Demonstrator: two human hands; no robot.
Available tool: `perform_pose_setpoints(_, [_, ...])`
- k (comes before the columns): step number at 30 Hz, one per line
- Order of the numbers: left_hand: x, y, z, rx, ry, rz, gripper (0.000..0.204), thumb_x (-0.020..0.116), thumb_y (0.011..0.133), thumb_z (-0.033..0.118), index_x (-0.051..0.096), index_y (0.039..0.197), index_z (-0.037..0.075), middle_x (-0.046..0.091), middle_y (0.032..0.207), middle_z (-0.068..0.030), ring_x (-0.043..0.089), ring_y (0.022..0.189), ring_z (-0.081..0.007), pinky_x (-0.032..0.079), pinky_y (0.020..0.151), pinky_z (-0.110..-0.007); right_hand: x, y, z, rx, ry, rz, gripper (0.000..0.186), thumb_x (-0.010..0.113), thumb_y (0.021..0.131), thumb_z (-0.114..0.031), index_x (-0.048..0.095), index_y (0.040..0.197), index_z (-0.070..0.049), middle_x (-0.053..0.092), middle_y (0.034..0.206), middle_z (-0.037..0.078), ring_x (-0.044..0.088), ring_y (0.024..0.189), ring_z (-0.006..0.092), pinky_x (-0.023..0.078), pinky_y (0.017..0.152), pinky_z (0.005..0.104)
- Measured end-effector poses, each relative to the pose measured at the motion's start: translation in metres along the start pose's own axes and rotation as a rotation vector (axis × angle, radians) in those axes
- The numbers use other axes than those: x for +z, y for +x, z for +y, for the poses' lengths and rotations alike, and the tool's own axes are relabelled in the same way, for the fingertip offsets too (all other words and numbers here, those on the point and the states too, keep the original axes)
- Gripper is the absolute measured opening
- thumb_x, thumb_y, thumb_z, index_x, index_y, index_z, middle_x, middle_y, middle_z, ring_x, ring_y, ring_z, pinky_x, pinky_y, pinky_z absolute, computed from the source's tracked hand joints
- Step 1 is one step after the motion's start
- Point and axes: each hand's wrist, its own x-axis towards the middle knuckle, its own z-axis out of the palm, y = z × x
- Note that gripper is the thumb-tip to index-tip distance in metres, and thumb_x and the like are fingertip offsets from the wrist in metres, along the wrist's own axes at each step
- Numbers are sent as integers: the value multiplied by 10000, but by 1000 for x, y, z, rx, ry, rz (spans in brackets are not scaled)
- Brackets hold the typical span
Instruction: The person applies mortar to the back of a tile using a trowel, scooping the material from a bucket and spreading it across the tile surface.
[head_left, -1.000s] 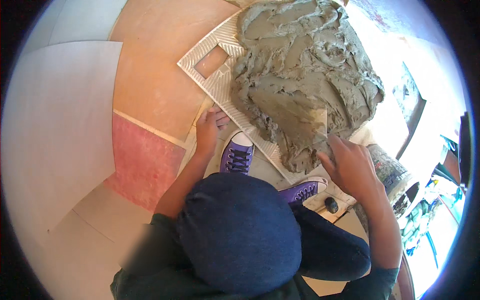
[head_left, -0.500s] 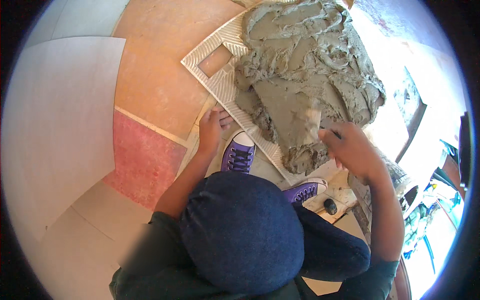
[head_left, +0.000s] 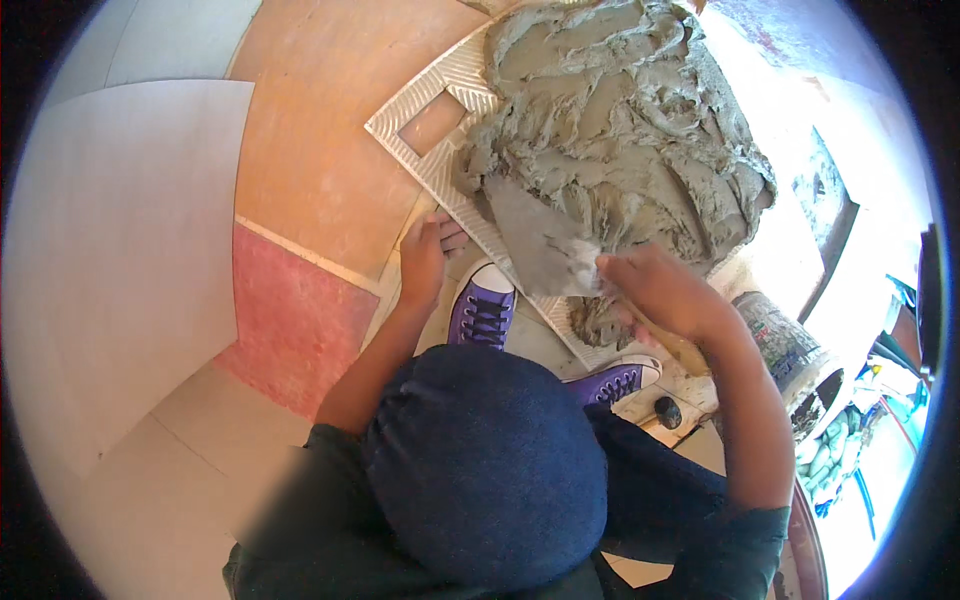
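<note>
A ribbed tile [head_left: 408,148] bears a thick heap of wet grey mortar [head_left: 630,130], spread over most of its surface. My right hand [head_left: 660,295] is closed round the handle of a trowel, above the tile's near edge. The trowel's flat, mortar-smeared blade [head_left: 545,245] points away and to the left, against the mortar's near left side. My left hand [head_left: 430,245] is beside the tile's left edge, its fingers stretched toward that edge and partly apart. Whether the fingertips touch the tile I cannot tell.
My purple shoes [head_left: 483,310] stand by the tile's near edge. Orange [head_left: 320,130] and red [head_left: 295,310] floor tiles are on the left, beside a large pale panel [head_left: 130,270]. A mortar-stained bucket [head_left: 785,345] lies on its side at the right. A small dark object [head_left: 667,411] is near my right shoe.
My right hand has moved left and toward me, bringing the trowel to the mortar's near left edge. The mortar there is reshaped. My left hand has stayed nearly in place.
</note>
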Motion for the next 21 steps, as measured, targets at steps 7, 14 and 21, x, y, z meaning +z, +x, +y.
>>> perform_pose_setpoints(7, [-7,-1,-4,-4,-14,12,399,340,1092,245,567,1246,-45,705,1089,-139,668,897,-174,504,769,-304,-15,-21,-26,-1,-5,14,452,473,1041,-352,586,803,14,567,594,64,571,434,163,462,451,302])
perform_pose_setpoints(14, [-12,6,-6,-30,69,-9,423,371,1081,294,558,1258,-41,705,1124,-154,680,958,-198,509,786,-317,6,13,-14,7,-84,-108,479,489,1025,-370,635,811,33,665,730,179,654,515,227,535,559,389])
perform_pose_setpoints(21, [-13,5,-9,-19,81,36,444,383,1078,330,577,1253,-29,709,1132,-153,691,991,-211,510,809,-317,-32,-8,-8,37,-587,165,521,475,1015,-369,681,759,35,698,772,237,708,766,350,554,764,477])
